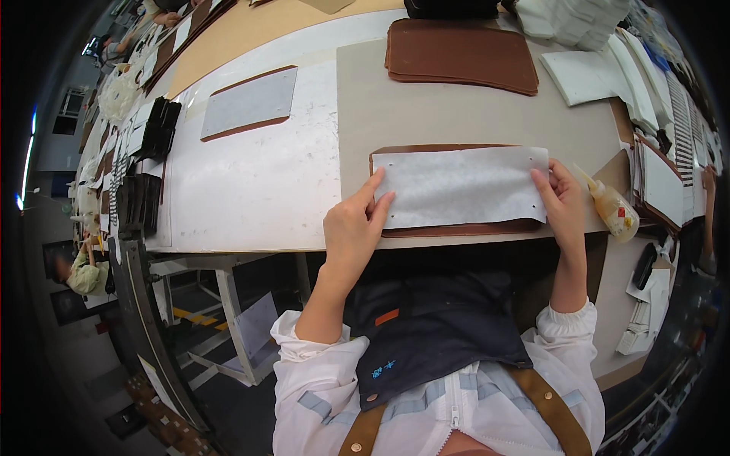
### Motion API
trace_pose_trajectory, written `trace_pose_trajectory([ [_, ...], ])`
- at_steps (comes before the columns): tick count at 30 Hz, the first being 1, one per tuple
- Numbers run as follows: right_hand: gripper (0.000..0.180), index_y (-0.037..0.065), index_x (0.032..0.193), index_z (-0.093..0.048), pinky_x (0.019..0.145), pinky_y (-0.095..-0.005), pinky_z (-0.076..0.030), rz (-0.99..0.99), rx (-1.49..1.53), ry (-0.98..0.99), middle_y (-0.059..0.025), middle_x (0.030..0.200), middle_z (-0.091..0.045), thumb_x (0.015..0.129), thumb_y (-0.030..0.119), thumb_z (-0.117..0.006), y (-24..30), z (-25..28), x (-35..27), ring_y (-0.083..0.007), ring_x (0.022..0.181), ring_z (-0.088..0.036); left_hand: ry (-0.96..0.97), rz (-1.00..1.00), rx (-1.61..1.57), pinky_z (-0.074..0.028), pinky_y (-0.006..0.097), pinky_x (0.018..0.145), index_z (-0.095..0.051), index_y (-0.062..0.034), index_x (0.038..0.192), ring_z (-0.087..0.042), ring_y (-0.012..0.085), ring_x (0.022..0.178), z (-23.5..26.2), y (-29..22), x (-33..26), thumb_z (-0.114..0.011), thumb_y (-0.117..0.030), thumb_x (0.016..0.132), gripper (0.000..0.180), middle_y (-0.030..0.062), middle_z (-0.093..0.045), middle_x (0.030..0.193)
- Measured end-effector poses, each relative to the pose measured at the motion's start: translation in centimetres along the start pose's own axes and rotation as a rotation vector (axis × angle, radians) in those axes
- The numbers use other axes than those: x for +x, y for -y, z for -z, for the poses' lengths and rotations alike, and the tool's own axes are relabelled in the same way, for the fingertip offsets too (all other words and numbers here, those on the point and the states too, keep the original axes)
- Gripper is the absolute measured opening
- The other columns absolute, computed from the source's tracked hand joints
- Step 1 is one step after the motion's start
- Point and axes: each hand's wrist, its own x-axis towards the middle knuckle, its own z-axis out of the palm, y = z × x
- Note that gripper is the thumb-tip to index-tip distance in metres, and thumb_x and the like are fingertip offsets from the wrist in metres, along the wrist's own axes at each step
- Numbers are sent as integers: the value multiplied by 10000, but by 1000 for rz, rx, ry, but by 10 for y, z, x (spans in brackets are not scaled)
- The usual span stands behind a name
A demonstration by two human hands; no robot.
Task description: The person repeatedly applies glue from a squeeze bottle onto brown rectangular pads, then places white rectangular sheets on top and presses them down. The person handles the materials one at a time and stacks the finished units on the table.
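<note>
We see a long workbench (251,197) with a pale top. On it lie a grey mat (456,106), a stack of brown leather panels (462,55), a grey-lined panel (249,102), white sheets (589,72) and a glue bottle (613,209).

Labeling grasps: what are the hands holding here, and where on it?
Nothing lifted. Both hands press the white sheet flat on the brown leather piece: left hand at its left end, right hand at its right edge.

Both hands forward, left hand (353,224) fingers flat and extended, right hand (561,199) fingers curled.
</note>
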Motion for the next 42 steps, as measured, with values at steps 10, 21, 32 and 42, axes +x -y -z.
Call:
trace_pose_trajectory([
  [10, 524, 141, 1361, -569, 563, -333, -439, 171, -671, -168, -67, 648, -509, 863, 105, -728, 17, -6, -9, -209, 538, -498, 53, 36, 39, -353, 269, 526, -672, -76, 1282, -371, 111, 530, -2, -1, 2, -726, -145, 896, 396, 19, -377, 591],
  [21, 169, 76, 1037, -685, 619, -351, -498, 263, -754, -169, -104, 771, -663, 869, 91, -684, 8, 0, -10, -244, 644, -637, 65, 48, 37, -363, 266, 527, -661, -85, 1304, -370, 103, 531, -2, -4, 2, -716, -160, 912, 403, 22, -378, 589],
  [32, 158, 53, 1021, -688, 649, -363, -528, 301, -716, -159, -129, 889, -715, 864, 70, -674, 9, 2, -13, -275, 710, -689, 75, 81, 0, -286, 232, 549, -646, -73, 1325, -315, 63, 602, -1, -4, 1, -707, -128, 919, 414, -50, -328, 647],
  [42, 162, 47, 1026, -680, 645, -364, -528, 303, -723, -151, -137, 889, -718, 867, 77, -676, 9, 3, -14, -284, 713, -686, 70, 77, 10, -317, 255, 528, -644, -72, 1322, -327, 85, 569, -2, -4, 1, -703, -141, 923, 409, 0, -328, 611],
])
